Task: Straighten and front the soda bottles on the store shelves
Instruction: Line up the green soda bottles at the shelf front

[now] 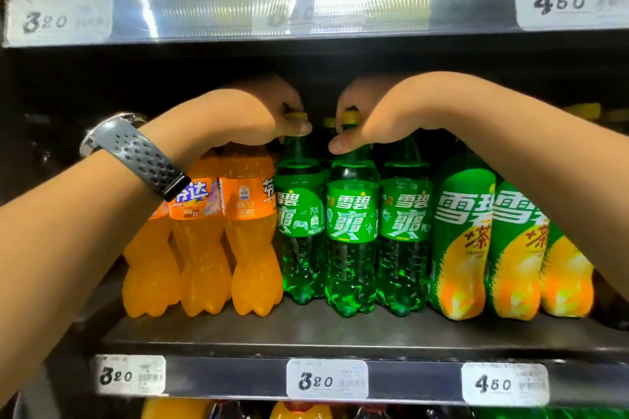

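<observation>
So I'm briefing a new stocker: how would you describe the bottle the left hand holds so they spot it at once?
On the middle shelf, between the orange bottles and the green-and-yellow bottles, stand three clear green bottles. It is the leftmost green bottle, beside the orange ones, its yellow cap gripped by the left hand. Unlike its neighbours, it sits further back, label turned sideways.

Soda bottles (352, 231) on shelf (340, 333) (tags (326, 379) below)
</observation>
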### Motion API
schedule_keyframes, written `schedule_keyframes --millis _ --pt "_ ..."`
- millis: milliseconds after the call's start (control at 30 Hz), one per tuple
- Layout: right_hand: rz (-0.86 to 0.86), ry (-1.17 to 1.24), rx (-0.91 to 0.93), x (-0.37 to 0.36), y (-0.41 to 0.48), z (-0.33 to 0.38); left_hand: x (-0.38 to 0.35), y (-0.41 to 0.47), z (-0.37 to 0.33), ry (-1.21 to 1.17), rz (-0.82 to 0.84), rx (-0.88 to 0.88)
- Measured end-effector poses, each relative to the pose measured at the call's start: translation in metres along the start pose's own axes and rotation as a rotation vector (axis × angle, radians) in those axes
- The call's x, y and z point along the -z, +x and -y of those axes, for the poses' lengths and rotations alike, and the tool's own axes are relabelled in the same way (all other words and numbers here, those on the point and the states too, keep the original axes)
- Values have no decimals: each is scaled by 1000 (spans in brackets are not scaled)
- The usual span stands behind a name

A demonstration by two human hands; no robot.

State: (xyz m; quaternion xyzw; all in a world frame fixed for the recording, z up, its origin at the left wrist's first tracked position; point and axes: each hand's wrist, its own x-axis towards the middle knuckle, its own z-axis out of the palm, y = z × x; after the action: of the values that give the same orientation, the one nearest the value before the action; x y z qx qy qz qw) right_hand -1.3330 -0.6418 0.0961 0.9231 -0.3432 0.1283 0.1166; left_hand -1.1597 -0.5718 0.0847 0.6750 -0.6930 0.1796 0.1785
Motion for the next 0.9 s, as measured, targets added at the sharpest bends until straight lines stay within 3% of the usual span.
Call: schedule_keyframes --millis 267,533,833,900 --pt "6 -11 -5 -4 4 -3 -4 4 -6 124 -9 26" --pt "31 -3 -17 -3 3 -3 -1 -1 2 -115 11 0" --pt "-8 67 114 -1 10 19 11 -7 4 32 103 1" --pt "7 22 96 -3 16 24 19 -16 13 84 164 77"
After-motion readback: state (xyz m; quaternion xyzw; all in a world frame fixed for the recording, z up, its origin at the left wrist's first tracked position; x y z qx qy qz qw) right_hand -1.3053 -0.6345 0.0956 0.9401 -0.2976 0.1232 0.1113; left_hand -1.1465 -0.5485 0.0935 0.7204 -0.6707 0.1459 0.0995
